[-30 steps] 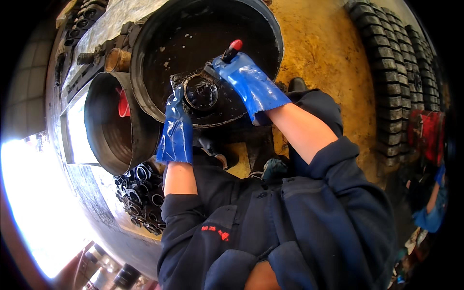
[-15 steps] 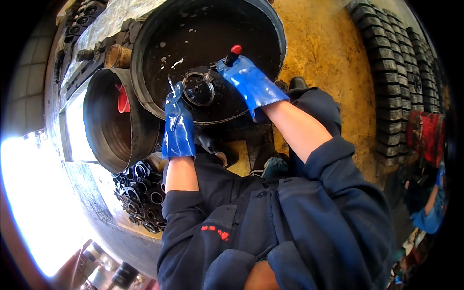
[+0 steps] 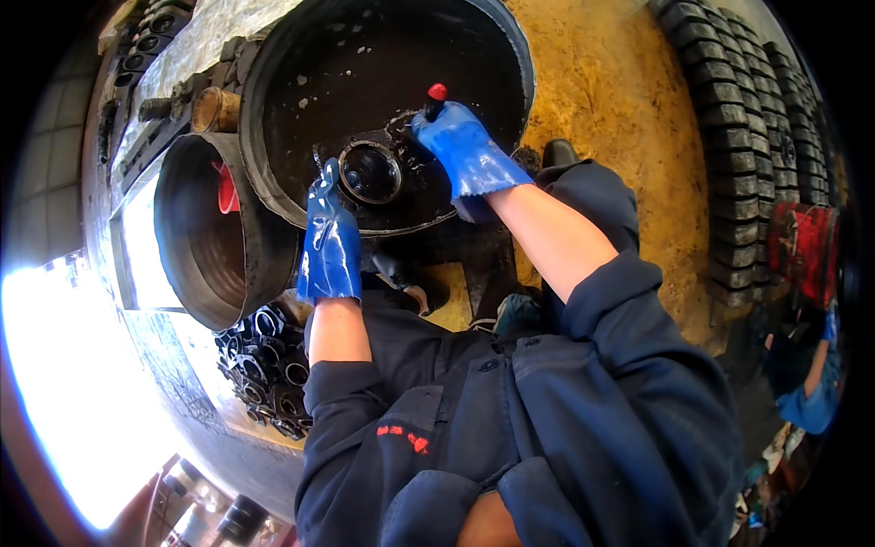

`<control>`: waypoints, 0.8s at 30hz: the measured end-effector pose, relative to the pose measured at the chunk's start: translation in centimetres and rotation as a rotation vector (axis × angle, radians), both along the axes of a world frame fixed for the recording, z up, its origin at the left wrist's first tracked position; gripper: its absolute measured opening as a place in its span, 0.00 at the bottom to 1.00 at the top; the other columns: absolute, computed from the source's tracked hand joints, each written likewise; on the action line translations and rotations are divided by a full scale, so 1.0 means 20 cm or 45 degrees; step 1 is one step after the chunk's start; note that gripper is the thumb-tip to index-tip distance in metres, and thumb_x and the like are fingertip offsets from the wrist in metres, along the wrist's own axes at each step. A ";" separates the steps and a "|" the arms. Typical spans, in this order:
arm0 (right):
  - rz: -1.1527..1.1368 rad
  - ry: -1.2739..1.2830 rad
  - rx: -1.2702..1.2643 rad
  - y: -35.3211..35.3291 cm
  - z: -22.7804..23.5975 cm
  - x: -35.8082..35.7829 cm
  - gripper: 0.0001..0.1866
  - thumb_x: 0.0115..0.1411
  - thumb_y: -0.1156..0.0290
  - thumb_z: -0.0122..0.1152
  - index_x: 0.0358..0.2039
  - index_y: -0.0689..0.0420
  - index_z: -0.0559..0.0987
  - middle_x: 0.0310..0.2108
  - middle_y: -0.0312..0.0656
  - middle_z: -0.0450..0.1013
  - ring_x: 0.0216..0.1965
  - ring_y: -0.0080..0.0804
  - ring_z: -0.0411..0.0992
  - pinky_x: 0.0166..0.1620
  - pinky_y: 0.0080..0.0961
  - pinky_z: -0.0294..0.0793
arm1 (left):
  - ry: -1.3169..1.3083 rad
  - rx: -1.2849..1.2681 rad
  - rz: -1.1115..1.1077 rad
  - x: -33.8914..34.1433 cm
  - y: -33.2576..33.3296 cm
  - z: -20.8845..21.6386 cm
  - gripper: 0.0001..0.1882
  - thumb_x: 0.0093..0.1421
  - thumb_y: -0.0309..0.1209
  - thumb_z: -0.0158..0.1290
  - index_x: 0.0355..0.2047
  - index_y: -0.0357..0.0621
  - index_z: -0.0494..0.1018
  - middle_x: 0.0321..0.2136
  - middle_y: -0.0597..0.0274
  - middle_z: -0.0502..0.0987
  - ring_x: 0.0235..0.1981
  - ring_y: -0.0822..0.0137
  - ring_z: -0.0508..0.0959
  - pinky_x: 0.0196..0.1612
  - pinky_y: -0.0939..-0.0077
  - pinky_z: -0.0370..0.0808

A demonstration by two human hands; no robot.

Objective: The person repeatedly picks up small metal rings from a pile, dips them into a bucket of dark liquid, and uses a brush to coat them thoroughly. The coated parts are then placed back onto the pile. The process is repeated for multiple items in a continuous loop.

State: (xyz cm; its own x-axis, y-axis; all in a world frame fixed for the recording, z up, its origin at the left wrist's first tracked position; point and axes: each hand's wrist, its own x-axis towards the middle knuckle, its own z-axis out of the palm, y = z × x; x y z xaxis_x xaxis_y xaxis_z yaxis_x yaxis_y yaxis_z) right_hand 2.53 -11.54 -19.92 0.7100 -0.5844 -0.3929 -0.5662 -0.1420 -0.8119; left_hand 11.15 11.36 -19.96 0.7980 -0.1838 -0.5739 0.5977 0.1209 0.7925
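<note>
My left hand [image 3: 328, 228], in a wet blue rubber glove, is closed on the left edge of a dark, wet metal part with a round ring opening [image 3: 397, 175]. The part is held over the dark liquid inside a large black tub [image 3: 258, 173]. My right hand [image 3: 460, 150], also gloved in blue, is closed round a dark-handled tool with a red end [image 3: 437, 92] that sticks up above the fist. The tool's working end is hidden by the glove and the dark surroundings, beside the ring's right edge. Pale bubbles float on the liquid.
A second black drum [image 3: 196, 232] with a red container [image 3: 228, 189] inside stands left of the tub. Below it lies a pile of dark ring-shaped parts [image 3: 264, 369]. Stacked black blocks [image 3: 729, 155] line the right. Another person's blue sleeve [image 3: 807, 406] shows far right.
The ring part has turned a little, its opening now facing me more squarely. My right hand has shifted slightly left with the tool. Both hands keep their hold.
</note>
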 end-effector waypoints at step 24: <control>0.201 -0.354 0.300 -0.04 -0.01 0.00 0.16 0.62 0.59 0.64 0.42 0.59 0.83 0.38 0.52 0.82 0.42 0.48 0.80 0.47 0.37 0.78 | -0.128 -0.128 -0.224 0.13 0.17 -0.10 0.15 0.66 0.36 0.61 0.48 0.43 0.80 0.39 0.63 0.83 0.33 0.68 0.83 0.37 0.69 0.84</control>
